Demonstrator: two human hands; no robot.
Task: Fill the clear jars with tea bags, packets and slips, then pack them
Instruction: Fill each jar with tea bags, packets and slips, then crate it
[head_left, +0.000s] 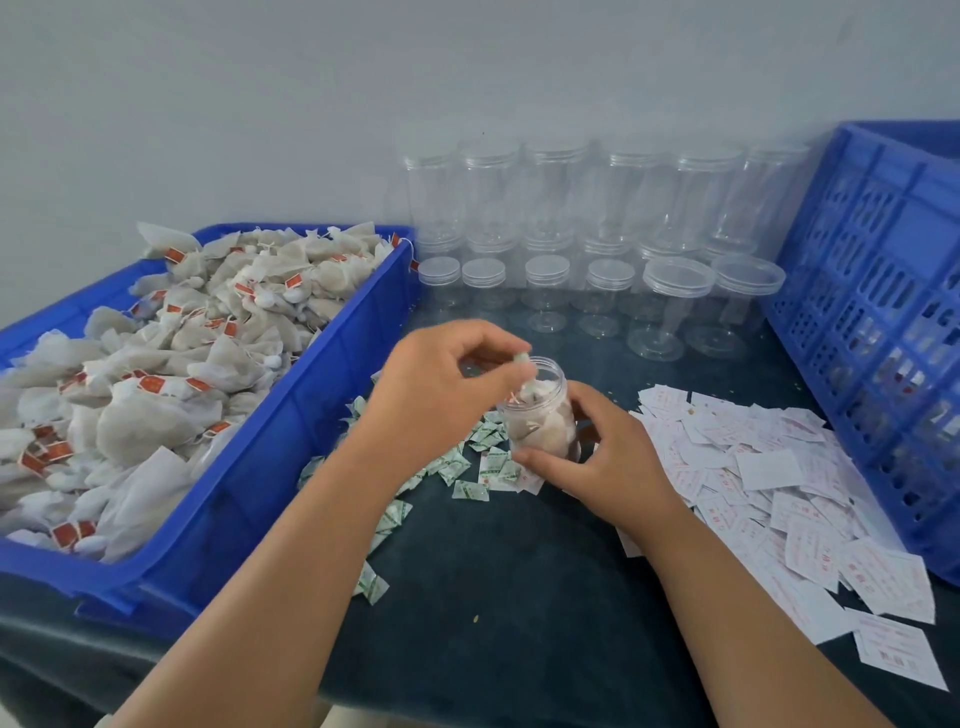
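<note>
An open clear jar (540, 415) stands on the dark table in the middle, part filled with tea bags. My right hand (602, 457) curls round its lower right side. My left hand (447, 379) hovers over the jar's mouth and pinches a small white tea bag (522, 361) at the rim. A blue bin (291, 415) on the left holds several white tea bags with red tags (156, 384). Small green and white packets (467, 462) lie scattered under my hands. White slips with red print (769, 488) are heaped on the right.
Rows of lidded clear jars (602, 249) stand stacked against the back wall. A tall blue slatted crate (883, 322) stands at the right edge. The dark table (519, 597) shows bare cloth between my forearms.
</note>
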